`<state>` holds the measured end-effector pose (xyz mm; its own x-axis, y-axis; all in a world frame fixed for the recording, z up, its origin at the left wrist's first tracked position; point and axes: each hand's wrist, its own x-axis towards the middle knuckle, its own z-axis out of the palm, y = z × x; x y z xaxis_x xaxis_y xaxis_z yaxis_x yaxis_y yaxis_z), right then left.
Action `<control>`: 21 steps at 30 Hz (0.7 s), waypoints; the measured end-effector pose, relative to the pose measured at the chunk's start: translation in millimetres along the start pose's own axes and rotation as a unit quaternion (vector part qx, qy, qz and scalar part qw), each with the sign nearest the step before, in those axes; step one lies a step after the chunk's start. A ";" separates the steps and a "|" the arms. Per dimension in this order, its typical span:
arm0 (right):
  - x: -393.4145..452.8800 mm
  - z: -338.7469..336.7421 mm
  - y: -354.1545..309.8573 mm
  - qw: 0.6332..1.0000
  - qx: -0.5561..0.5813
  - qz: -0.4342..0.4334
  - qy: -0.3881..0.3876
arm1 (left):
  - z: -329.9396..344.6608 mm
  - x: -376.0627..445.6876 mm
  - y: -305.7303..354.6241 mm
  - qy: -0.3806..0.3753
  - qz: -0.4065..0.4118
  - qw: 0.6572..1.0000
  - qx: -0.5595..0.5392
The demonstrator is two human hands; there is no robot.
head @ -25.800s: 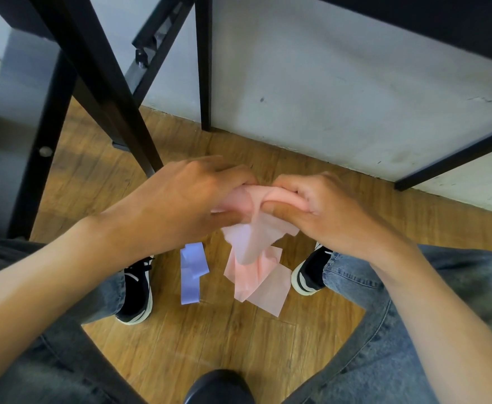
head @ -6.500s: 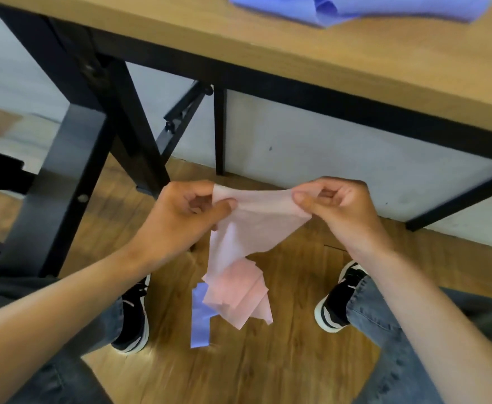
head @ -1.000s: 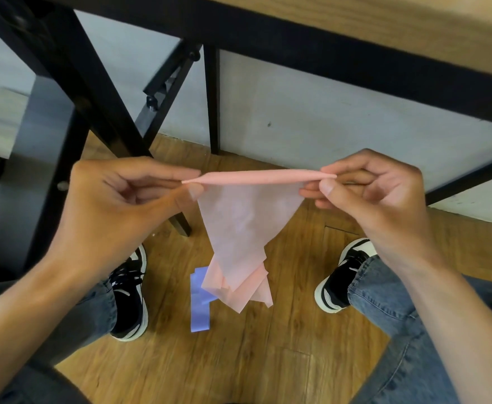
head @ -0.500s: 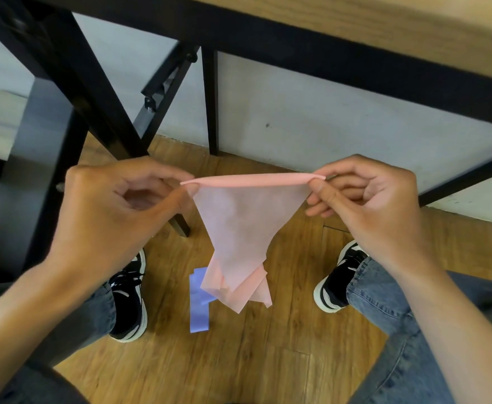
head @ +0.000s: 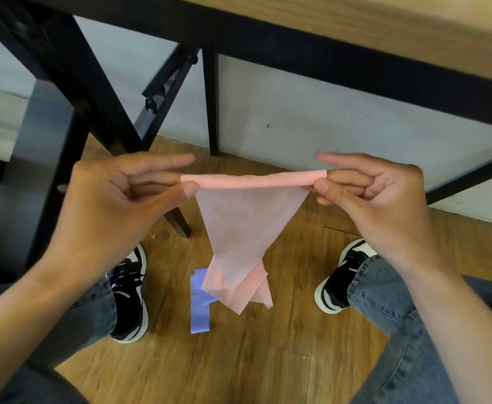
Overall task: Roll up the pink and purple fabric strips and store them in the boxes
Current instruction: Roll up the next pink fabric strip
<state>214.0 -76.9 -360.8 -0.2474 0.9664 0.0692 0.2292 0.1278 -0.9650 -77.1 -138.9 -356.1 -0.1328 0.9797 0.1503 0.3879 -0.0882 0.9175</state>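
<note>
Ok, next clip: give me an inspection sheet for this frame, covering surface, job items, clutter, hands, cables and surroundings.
Surface: wood-plank floor; wooden tabletop edge above.
Job's things: pink fabric strip, top edge rolled into a thin tube, the rest hanging down to a loose pile; purple fabric strip lying on the floor. Boxes: nothing seen.
Clutter: nothing seen.
Hands: left hand and right hand each pinch one end of the roll.
Cables: nothing seen.
Surroundings: black table legs, pale wall, black-and-white sneakers.
</note>
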 end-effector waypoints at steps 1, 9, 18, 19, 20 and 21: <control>-0.9 0.5 1.2 1.000 -0.021 -0.009 0.006 | 0.1 -1.6 0.8 -0.003 0.018 0.999 0.034; -2.8 2.9 -1.7 1.000 -0.004 -0.021 -0.003 | 3.2 -6.7 3.4 0.004 0.018 1.000 0.014; 0.0 -0.3 -3.5 0.997 0.067 0.003 -0.026 | 2.1 -1.6 4.0 0.013 -0.003 0.998 -0.058; -0.2 -0.8 -2.5 0.998 0.052 0.009 -0.026 | 1.3 -0.9 3.5 0.003 -0.008 0.999 -0.053; -0.3 -1.0 -1.3 0.999 0.027 0.005 -0.022 | 0.2 -0.4 2.9 -0.006 -0.006 0.999 -0.035; -0.5 -0.6 0.3 1.000 -0.003 -0.005 -0.019 | -0.2 -0.8 1.9 -0.010 0.006 1.000 -0.005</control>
<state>214.7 -77.2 -361.0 -0.2846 0.9562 0.0689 0.2327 0.1386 -0.9626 -76.5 -139.9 -354.5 -0.1097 0.9820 0.1538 0.3799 -0.1015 0.9194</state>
